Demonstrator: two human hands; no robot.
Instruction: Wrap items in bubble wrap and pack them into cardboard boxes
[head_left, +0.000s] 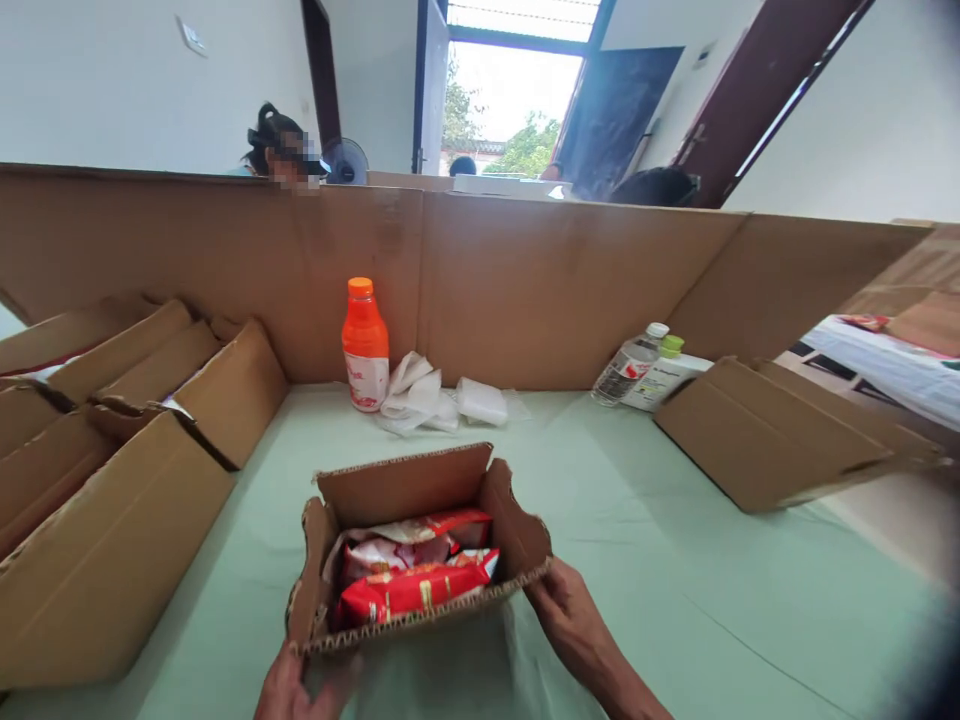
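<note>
Between my two hands is a small open cardboard box (405,478), tilted toward me above the green cloth. Several red and white plastic packets (420,590) lie inside it. My left hand (300,688) grips the box at its near left corner, with the fingers partly blurred and cut off by the lower edge. At the near right corner, my right hand (564,610) is closed on the box wall, its fingertips hidden behind the cardboard.
Larger cardboard boxes (142,540) stand at the left, another box (772,440) at the right. An orange bottle (366,350), crumpled white plastic (420,395) and a clear bottle (628,366) line the back. A cardboard partition (540,290) closes off the far side; a person (279,145) is beyond it.
</note>
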